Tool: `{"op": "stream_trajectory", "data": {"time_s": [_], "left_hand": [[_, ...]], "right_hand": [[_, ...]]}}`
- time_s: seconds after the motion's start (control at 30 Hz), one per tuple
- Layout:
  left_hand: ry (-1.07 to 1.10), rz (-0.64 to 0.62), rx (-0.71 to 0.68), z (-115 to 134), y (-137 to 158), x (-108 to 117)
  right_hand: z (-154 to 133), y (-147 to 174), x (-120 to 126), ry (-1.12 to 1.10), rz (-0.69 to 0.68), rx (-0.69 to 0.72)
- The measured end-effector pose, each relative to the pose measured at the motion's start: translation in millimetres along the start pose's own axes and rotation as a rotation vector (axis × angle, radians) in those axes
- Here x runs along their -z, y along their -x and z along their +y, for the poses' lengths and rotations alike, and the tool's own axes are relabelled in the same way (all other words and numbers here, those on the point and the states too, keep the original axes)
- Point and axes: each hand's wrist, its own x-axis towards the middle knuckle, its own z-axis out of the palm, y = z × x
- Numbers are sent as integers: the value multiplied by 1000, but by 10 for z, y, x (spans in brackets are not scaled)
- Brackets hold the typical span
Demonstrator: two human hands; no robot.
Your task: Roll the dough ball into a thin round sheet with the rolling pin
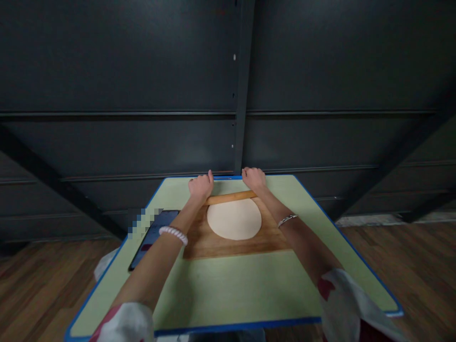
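Observation:
A thin wooden rolling pin [231,197] lies across the far edge of a round, flat sheet of pale dough [234,219]. Over the pin's left end is my left hand [201,185], fingers curled and thumb pointing up. My right hand [254,178] bears on the other end, its fingers also curled. Both hands hide the pin's ends, and the heels of the palms lie over it. Beneath the dough is a brown wooden board [235,250], partly covered by my forearms.
The board rests on a pale green table [242,289] with a blue edge. A dark phone or tablet [156,232] lies left of the board, partly behind my left forearm. A dark panelled wall [142,147] stands right behind the table, over a wooden floor [409,256].

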Motion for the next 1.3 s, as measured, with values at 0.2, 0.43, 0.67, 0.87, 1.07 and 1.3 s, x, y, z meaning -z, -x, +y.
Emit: {"op": "stream_trajectory", "data": {"time_s": [0.2,0.43,0.67,0.87,1.07,1.3], "left_hand": [[-27,-11,-74,-44,-72,-98],[50,-364,-128,-123,0,-217],[15,-432,-223,-130,397,-97],[-45,-217,-310,-114,864,45],[-107,-42,-391,-157,1323,142],[-105,47,-479,-260,1711,184]], "right_hand": [[-10,-23,-31,-21,-41,-11],[137,100,-158,-158,-307,-10],[211,517,-65,-178,-376,112],[251,1040,75,-94,-194,197],[273,1597,192,-102,27,253],[242,2232,337,-69,123,278]]}}
